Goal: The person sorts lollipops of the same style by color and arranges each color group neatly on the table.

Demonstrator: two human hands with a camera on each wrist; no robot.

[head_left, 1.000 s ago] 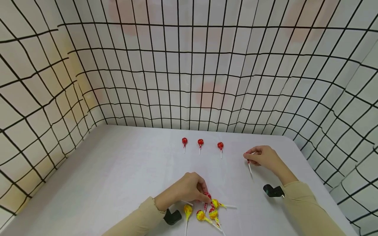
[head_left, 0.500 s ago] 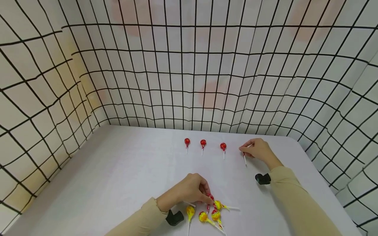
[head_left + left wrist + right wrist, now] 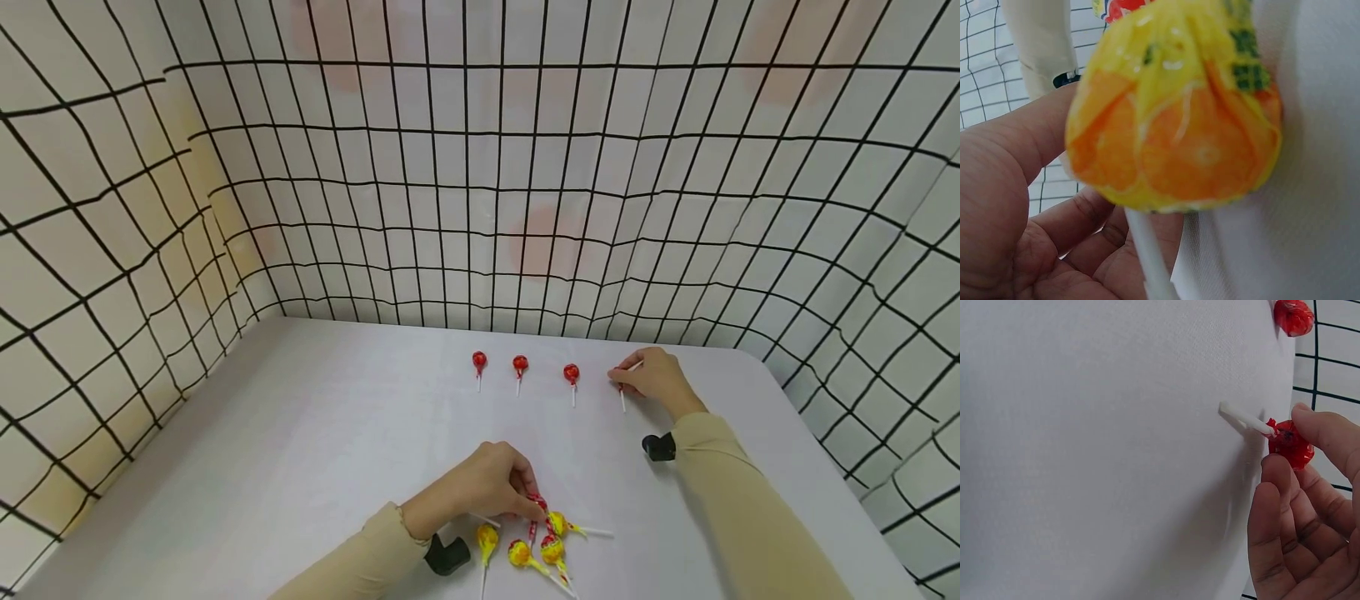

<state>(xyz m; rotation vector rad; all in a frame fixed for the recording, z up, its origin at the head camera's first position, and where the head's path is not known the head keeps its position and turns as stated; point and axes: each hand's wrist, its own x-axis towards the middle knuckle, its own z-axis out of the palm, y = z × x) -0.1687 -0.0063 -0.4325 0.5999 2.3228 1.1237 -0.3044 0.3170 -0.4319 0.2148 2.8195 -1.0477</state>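
Observation:
At the far right of the row, my right hand pinches a red-wrapped lollipop between thumb and fingertips, its white stick angled toward the near side. Three red lollipops, the left one, the middle one and the right one, lie spaced out to its left. Near the front, my left hand has thumb and fingers around a red lollipop at the pile's edge. A yellow lollipop printed with orange slices fills the left wrist view and hides those fingertips.
Several yellow lollipops lie about the left hand, among them one with its stick toward me and one with its stick to the right. Black wire mesh fences the white tabletop at the back and sides.
My right hand has moved away from me and slightly left, bringing its red lollipop level with the row. The left hand stays at the pile; the head view has shifted slightly.

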